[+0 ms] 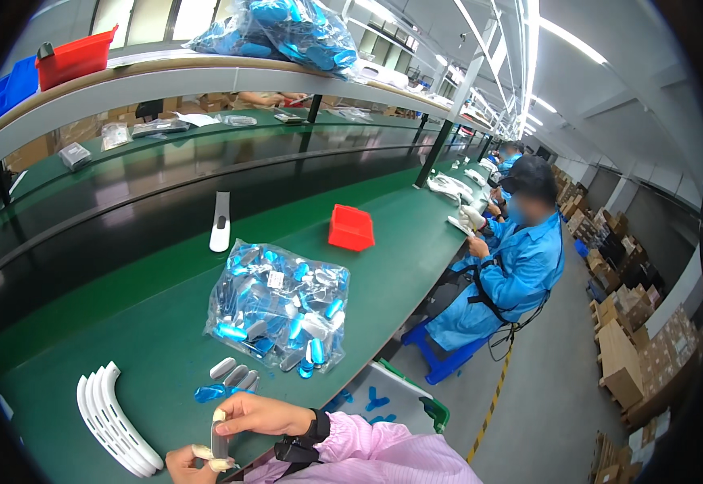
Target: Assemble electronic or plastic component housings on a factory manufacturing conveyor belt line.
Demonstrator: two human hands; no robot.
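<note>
At the near edge of the green table, my right hand (pixel 264 415) pinches the upper part of a small grey oval piece (pixel 220 442) held upright. The fingers of my left hand (pixel 187 465) close round its lower end, and some fingertips wear cream finger covers. Just beyond lie several loose oval pieces (pixel 237 376), grey and white, beside a crumpled blue film strip (pixel 210 393). A clear plastic bag (pixel 277 310), full of similar pieces with blue film, lies farther out. Left of my hands, several curved white slotted strips (pixel 117 419) lie nested side by side.
A red bin (pixel 351 227) and a long white part (pixel 220 224) sit across the table. Above the dark conveyor (pixel 61 226) runs a shelf (pixel 246 79) with bags and bins. At right, a co-worker (pixel 513 258) in blue sits beyond an open container (pixel 396 395).
</note>
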